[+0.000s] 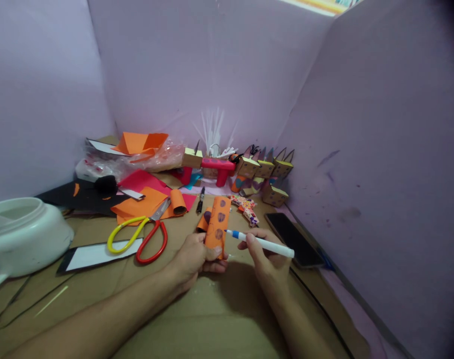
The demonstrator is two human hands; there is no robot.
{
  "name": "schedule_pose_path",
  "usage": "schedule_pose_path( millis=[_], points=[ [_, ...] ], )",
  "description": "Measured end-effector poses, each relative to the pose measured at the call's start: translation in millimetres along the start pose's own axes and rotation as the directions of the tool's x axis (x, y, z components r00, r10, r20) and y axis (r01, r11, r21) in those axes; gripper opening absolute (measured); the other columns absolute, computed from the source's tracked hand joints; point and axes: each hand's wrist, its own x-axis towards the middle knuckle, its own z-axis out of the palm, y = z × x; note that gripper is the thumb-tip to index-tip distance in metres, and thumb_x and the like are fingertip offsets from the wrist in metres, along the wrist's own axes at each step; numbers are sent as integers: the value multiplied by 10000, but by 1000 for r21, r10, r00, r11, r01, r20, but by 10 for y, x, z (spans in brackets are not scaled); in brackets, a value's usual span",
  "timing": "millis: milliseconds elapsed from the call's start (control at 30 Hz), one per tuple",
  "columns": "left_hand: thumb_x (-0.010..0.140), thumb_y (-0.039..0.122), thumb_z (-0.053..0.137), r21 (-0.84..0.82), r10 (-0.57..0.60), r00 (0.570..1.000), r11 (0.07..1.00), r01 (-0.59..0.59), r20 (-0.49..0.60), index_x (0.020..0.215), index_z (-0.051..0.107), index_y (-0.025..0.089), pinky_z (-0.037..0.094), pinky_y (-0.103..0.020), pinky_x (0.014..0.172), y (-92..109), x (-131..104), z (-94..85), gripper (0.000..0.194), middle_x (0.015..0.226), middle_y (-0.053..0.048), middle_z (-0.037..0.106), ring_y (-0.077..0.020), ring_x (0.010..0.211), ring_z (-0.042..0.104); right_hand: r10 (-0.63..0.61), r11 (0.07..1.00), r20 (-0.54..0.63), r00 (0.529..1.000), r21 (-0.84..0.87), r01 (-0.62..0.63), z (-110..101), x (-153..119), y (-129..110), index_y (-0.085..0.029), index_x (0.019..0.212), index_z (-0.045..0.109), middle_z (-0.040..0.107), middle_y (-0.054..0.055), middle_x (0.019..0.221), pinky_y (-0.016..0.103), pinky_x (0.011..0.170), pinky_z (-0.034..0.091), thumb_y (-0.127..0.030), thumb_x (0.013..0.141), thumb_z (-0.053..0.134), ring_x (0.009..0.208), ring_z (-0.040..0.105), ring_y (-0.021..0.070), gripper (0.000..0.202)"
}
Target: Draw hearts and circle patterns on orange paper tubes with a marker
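Note:
My left hand (197,257) grips the lower end of an orange paper roll (220,219) marked with several dark round spots. Behind it, a smaller orange piece (203,221) with a dark spot shows on the left. A white marker (272,246) with a blue band is held in my right hand (266,257), its tip pointing left at the right edge of the roll, close to a spot. Whether the tip touches the paper is too small to tell.
Scissors (148,234) with yellow and red handles lie left, beside orange paper (139,203) and an orange tube (178,202). A white pot (25,237) stands far left. A phone (294,239) lies right. Cardboard animal figures (274,194) line the back, near a black pen (200,200).

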Motion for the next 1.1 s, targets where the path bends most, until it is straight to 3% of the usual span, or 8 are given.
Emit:
schedule_pose_path(
  millis=[333, 500, 733, 833, 933, 1100],
  points=[
    [704, 59, 578, -11, -12, 1000, 1000, 12, -2, 811, 537, 99, 523, -235, 550, 21, -26, 0, 121, 683, -64, 641, -119, 537, 608, -36, 995, 112, 993, -84, 45, -3, 0, 54, -167, 694, 630, 643, 29, 564, 231, 462, 413, -327, 785, 564, 496, 575, 147, 196],
    [723, 75, 570, 0, -16, 1000, 1000, 16, 4, 820, 536, 97, 526, -235, 549, 15, -13, -5, 105, 686, -69, 641, -120, 543, 612, -6, 1000, 61, 998, -29, 7, -6, -9, 63, -165, 703, 630, 640, 24, 563, 233, 484, 425, -336, 794, 555, 508, 582, 148, 208],
    [698, 76, 593, -30, -9, 1000, 999, 9, 9, 797, 545, 103, 526, -240, 547, 9, -8, -7, 114, 681, -74, 648, -131, 547, 621, -6, 999, 127, 992, -44, 11, 0, -3, 57, -161, 700, 628, 638, 19, 557, 223, 476, 426, -321, 792, 566, 499, 581, 142, 194],
    [704, 97, 600, -22, -4, 1000, 1000, 4, -2, 793, 544, 106, 524, -240, 543, 9, -12, -6, 106, 678, -73, 647, -130, 547, 618, 15, 1000, 102, 995, -10, -14, 8, 3, 46, -163, 704, 624, 642, 22, 556, 221, 454, 423, -332, 788, 563, 488, 580, 142, 199],
    [706, 93, 595, -7, -1, 1000, 1000, 1, -4, 801, 548, 103, 522, -236, 541, 12, -18, -2, 107, 671, -71, 647, -124, 538, 612, -13, 999, 65, 998, -44, 16, 9, 5, 47, -163, 730, 633, 648, 29, 569, 234, 472, 434, -334, 787, 560, 502, 585, 148, 194],
    [699, 75, 587, -17, -11, 1000, 1000, 11, -3, 803, 553, 103, 526, -245, 550, 9, -13, -4, 113, 680, -72, 648, -131, 544, 618, -37, 995, 107, 994, -84, 46, -5, 0, 36, -159, 688, 637, 649, 37, 557, 236, 464, 427, -328, 782, 561, 496, 584, 150, 208]
  ],
)
